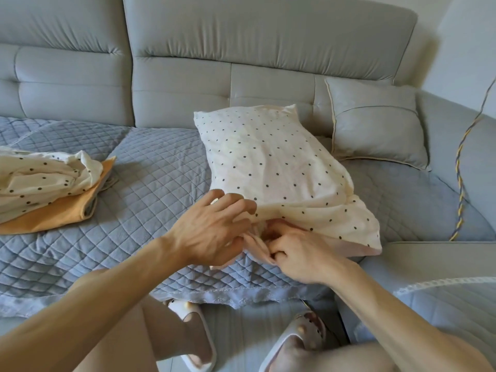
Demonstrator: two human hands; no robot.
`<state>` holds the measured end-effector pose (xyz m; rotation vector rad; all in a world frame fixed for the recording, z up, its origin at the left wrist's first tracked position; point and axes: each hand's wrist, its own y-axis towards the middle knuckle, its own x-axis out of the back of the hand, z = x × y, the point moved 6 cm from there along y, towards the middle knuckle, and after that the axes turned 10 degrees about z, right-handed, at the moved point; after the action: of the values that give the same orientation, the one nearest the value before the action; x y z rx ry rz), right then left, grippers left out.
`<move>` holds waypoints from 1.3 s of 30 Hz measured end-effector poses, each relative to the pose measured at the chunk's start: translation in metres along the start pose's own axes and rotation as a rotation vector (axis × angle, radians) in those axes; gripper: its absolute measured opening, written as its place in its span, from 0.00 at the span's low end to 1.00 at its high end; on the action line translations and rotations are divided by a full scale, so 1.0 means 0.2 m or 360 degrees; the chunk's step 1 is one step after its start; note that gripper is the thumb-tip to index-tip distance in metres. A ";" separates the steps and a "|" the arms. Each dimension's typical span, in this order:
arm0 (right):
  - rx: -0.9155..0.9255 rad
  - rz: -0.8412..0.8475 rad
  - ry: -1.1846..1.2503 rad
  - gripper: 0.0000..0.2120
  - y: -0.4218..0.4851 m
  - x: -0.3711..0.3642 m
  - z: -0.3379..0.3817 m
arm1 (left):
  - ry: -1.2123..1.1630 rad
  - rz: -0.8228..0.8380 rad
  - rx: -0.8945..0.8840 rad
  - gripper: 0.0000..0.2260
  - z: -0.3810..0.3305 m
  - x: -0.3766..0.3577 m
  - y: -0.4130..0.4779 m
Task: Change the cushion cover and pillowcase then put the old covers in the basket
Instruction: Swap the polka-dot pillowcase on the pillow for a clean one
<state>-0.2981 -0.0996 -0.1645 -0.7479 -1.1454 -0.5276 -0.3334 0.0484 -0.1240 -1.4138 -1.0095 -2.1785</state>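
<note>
Here, a person stands at the front edge of a grey sofa whose seat is spread with a blue quilted throw. One pillow lies mid-seat in a cream pillowcase with dark dots, its open end turned to the front edge. Both hands work at that opening. The left hand is laid over the upper hem, its fingers curled and grasping the cloth. The right hand is just beside it, fingers clenched on a fold of the lower hem.

The step looks like work on the case's open end. Whether it is going on or coming off cannot be told. To do it well, I would keep the two hems held apart, one in each hand, and draw evenly along the pillow's length. That way the filling should not bunch at one corner.

Counted: one pillow, and one grey piped cushion against the backrest towards the right end. Two loose covers are piled near the seat's left edge, a dotted cover lying on an orange cover. Two pale slippers are on the feet below. One braided cord runs down the right arm of the sofa. No basket is in view.
</note>
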 end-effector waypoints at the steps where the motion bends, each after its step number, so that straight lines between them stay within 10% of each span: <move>1: 0.0033 0.0061 0.0137 0.12 0.01 -0.02 0.02 | -0.0025 0.0027 -0.0038 0.10 -0.02 -0.01 0.02; 5: 0.0014 -0.0038 0.0448 0.12 -0.02 -0.05 0.03 | -0.0183 0.0149 -0.0249 0.09 -0.08 -0.04 -0.02; 12: -0.0212 0.0135 -0.0032 0.32 -0.01 -0.05 0.13 | -0.0461 0.0673 0.0252 0.09 0.07 -0.05 -0.02; 18: 0.0186 0.0143 0.0205 0.16 -0.08 -0.03 0.21 | -0.0567 0.0820 0.0408 0.10 0.10 -0.05 0.05; 23: -0.0275 -0.0283 -0.0261 0.16 -0.24 0.05 -0.24 | -0.0173 0.1004 0.0358 0.20 0.11 -0.11 0.00; 30: -0.0707 -0.0770 -0.0606 0.13 -0.38 0.26 -0.60 | -0.0062 0.1919 0.0657 0.36 0.07 -0.14 0.15; 35: -0.0969 -0.0739 -0.0521 0.20 -0.42 0.20 -0.79 | -0.0597 0.1286 0.0972 0.26 0.36 0.05 0.21; 39: -0.0943 -0.1024 -0.0396 0.15 -0.37 0.25 -0.78 | -0.0023 0.1387 0.0876 0.17 0.29 -0.03 0.17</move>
<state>-0.2383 -0.2654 -0.1339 -0.9618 -1.4857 -1.3850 -0.2720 0.0678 -0.1021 -1.2543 -0.7084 -1.1546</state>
